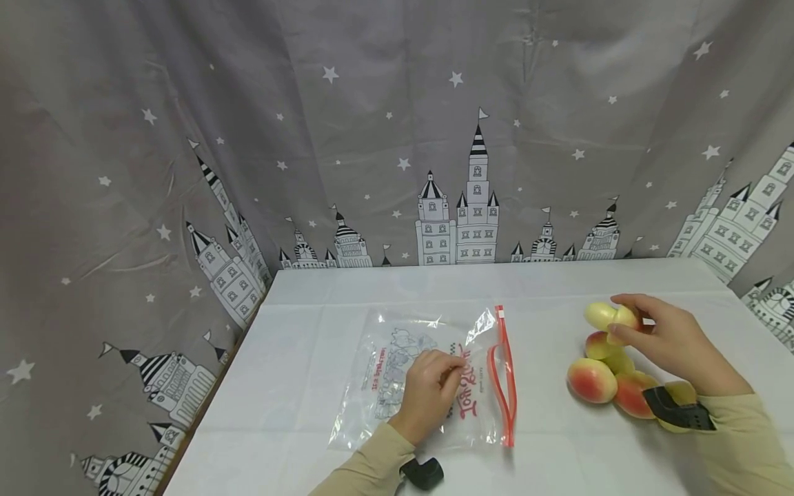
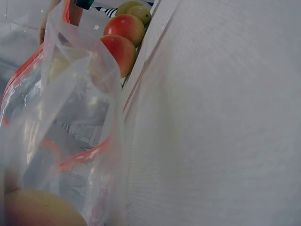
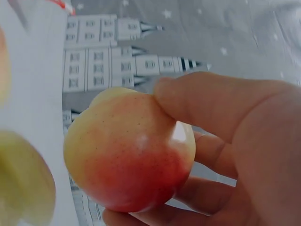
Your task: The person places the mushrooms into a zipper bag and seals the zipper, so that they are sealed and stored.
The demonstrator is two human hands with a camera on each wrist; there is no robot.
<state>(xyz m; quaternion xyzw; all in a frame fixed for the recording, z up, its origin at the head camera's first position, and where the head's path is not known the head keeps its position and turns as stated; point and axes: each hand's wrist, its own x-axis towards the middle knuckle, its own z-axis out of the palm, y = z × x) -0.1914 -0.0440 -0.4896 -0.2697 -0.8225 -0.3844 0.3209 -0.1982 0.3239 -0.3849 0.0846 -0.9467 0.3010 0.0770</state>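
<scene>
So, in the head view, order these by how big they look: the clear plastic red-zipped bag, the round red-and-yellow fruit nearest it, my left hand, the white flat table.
White flat table
Clear plastic red-zipped bag
Left hand
Round red-and-yellow fruit

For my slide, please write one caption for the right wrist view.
Right hand gripping a red-blushed yellow fruit before a castle-print curtain.

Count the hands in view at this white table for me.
2. The left hand is at the clear bag, fingers curled; the right hand holds a fruit above other fruits. No further hand shows.
</scene>
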